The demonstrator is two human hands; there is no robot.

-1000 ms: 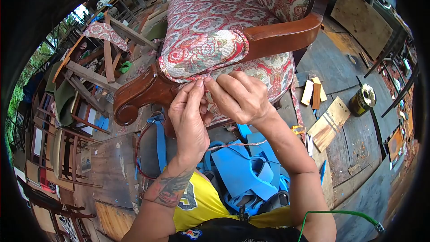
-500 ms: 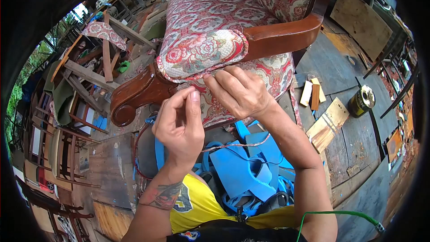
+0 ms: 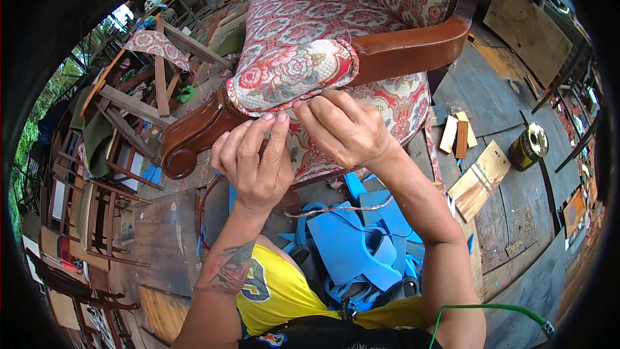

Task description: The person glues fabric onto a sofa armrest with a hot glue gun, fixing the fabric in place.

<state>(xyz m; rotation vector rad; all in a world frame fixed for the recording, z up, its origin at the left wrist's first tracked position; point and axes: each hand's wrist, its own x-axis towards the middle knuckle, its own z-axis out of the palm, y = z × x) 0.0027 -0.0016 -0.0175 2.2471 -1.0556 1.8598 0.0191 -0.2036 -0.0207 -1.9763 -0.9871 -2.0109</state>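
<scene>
1. The pad (image 3: 294, 76) sat at the near end of the sofa (image 3: 316, 10), just beyond the fingertips, between the scroll (image 3: 194, 139) on the left and the rail (image 3: 413, 53) on the right.
2. The left hand (image 3: 252, 158) had just changed most: half a second earlier it was curled below the pad, apart from it; now it had turned over and risen, its fingertips at the pad's near edge. That seemed to put both hands at work on the same stretch of piping (image 3: 354, 68).
3. The right hand (image 3: 345, 128) had stayed at that edge, its fingers drawn narrow; what lay between their tips was hidden, so I could not tell what they pinched.
4. The left fingers were fanned a little apart (two tips stood close together); whether they gripped anything, I could not tell.
5. The pad was rounded and plump, its coarse woven cover printed with roses, its rim corded. The rail and scroll were glossy brown wood, the scroll ending in a curl.
6. Nearer lay flat, matte blue sheets (image 3: 342, 239), some cut in curves; to the right stood a round can (image 3: 529, 145) on dull boards (image 3: 510, 220).
</scene>
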